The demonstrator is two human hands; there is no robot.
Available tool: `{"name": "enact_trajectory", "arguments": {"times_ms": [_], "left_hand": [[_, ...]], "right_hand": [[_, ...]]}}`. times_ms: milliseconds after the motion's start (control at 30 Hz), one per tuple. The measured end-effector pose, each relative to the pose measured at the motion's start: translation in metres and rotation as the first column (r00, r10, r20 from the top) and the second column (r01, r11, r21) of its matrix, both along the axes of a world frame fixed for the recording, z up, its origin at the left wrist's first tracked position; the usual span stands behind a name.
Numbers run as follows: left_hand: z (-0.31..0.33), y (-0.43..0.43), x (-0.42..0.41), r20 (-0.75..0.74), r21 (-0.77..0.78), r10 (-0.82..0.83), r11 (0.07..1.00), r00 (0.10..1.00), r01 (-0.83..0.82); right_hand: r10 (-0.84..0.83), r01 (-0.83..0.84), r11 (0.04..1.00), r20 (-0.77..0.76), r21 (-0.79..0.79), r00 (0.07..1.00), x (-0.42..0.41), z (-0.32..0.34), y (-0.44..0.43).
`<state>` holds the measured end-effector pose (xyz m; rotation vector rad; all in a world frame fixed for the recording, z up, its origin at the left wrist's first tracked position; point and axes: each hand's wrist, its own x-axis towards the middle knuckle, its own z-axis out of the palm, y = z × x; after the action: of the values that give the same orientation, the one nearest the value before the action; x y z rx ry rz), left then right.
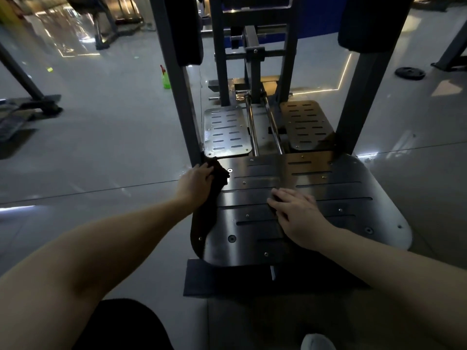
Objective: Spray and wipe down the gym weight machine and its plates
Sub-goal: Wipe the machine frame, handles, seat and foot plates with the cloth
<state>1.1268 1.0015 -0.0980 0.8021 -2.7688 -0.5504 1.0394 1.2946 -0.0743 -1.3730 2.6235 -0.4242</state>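
One dark cloth (219, 173) gripped by left hand (195, 179) at far-left corner of steel footplate (341, 198), right hand (295, 210) spread flat mid-plate

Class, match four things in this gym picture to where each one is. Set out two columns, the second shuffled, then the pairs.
1 spray bottle
2 dark cloth
3 right hand
4 weight plate

A flat on the large footplate
B on the floor, far right
C held in the left hand
D on the floor, left of the machine frame

Pairs: 1-D, 2-C, 3-A, 4-B
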Motion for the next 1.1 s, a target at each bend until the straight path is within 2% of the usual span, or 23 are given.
{"name": "enact_trajectory", "arguments": {"times_ms": [100, 167, 233, 333, 400, 467, 600, 667, 767, 867, 1033, 1100], "left_hand": [[0.002, 0.025, 0.017, -0.088, -0.061, -0.191, 0.981, 0.978, 0.186], [0.002, 0.052, 0.042, -0.124, -0.083, -0.401, 0.916, 0.908, 0.393], [0.004, 0.074, 0.066, -0.082, -0.092, -0.56, 0.828, 0.824, 0.554], [0.014, 0.074, 0.074, -0.04, -0.119, -0.67, 0.739, 0.741, 0.663], [0.014, 0.056, 0.057, -0.006, -0.069, -0.664, 0.746, 0.748, 0.662], [0.015, 0.042, 0.029, 0.089, -0.008, -0.607, 0.792, 0.79, 0.61], [0.021, 0.039, -0.034, 0.154, 0.02, -0.366, 0.93, 0.918, 0.368], [0.024, 0.043, -0.047, 0.133, 0.037, -0.285, 0.958, 0.949, 0.283], [0.027, 0.056, -0.026, 0.06, 0.052, -0.356, 0.934, 0.932, 0.354], [0.03, 0.076, 0.018, 0.027, 0.009, -0.494, 0.869, 0.869, 0.494], [0.018, 0.094, 0.092, -0.043, -0.032, -0.637, 0.771, 0.77, 0.636], [0.016, 0.079, 0.109, -0.018, -0.044, -0.62, 0.785, 0.785, 0.618]], "right_hand": [[-0.006, 0.006, 1.0, -0.007, -0.001, 1.0, -0.002, -0.003, 0.001], [-0.002, 0.002, 1.0, -0.003, -0.005, 1.0, -0.003, -0.005, 0.001], [-0.013, 0.013, 1.0, 0.009, -0.018, 1.0, -0.002, -0.006, 0.0], [-0.016, 0.017, 0.999, 0.025, -0.03, 1.0, 0.001, -0.006, -0.003], [-0.02, 0.02, 0.999, 0.02, -0.024, 1.0, 0.001, -0.006, -0.004], [-0.015, 0.015, 0.999, 0.013, -0.028, 1.0, 0.0, -0.007, -0.004], [-0.009, 0.009, 1.0, 0.017, -0.02, 1.0, -0.002, -0.005, -0.002], [-0.002, 0.002, 1.0, 0.013, -0.001, 1.0, -0.002, -0.004, -0.001], [-0.012, 0.012, 1.0, 0.005, -0.006, 1.0, -0.002, -0.004, -0.001], [-0.032, 0.033, 0.999, 0.019, -0.015, 0.999, 0.0, -0.005, -0.003], [-0.014, 0.013, 0.999, 0.027, 0.029, 1.0, 0.003, 0.002, 0.001], [-0.005, 0.004, 0.999, 0.025, 0.039, 1.0, 0.01, 0.005, 0.008]]}}
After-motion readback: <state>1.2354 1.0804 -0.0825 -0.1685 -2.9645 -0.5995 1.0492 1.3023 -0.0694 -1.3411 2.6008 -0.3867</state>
